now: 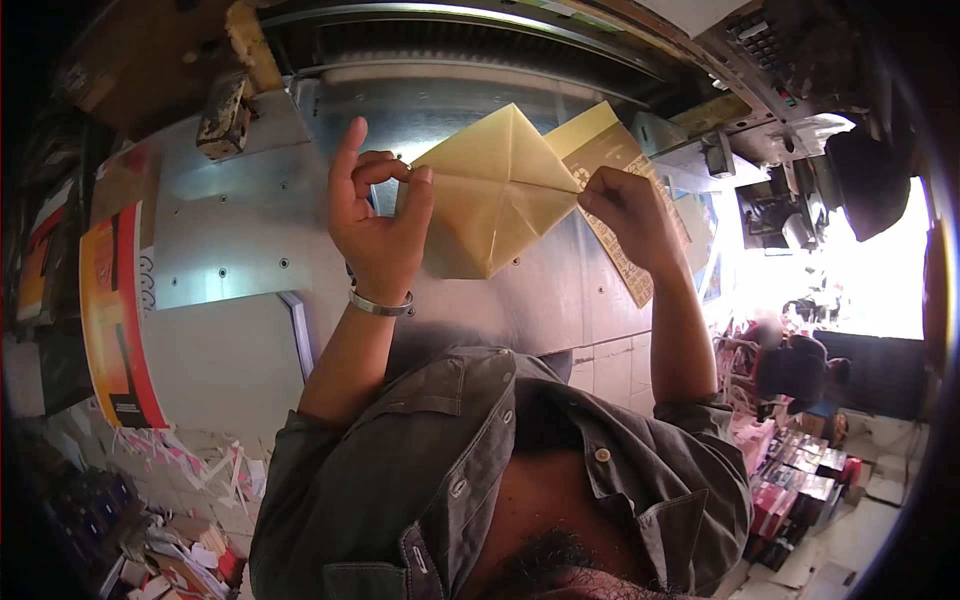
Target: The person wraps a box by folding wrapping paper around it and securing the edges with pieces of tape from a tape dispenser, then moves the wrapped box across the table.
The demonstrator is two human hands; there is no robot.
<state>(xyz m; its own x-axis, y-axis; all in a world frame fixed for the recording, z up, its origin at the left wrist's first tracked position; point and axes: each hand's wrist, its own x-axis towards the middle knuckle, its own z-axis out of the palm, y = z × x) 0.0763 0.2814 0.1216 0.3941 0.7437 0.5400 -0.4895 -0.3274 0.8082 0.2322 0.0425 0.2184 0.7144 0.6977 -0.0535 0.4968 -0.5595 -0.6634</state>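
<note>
A creased sheet of pale yellow paper point(490, 190) is held up between my two hands, above the metal table. Fold lines cross near its middle. My left hand point(380, 210) pinches its left corner between thumb and a finger, with the index finger raised. My right hand point(632, 215) is closed on the right corner, fingers curled. Just behind the right hand lies a printed brown-and-yellow sheet point(612, 150), partly covered by the paper and the hand.
A metal work table point(235, 235) with small round holes spreads beneath my hands. At left lie a grey-covered stack of sheets point(225, 350) and an orange-red printed booklet point(115, 320). A machine's slotted edge point(460, 50) runs along the back. Paper scraps point(215, 465) litter the floor.
</note>
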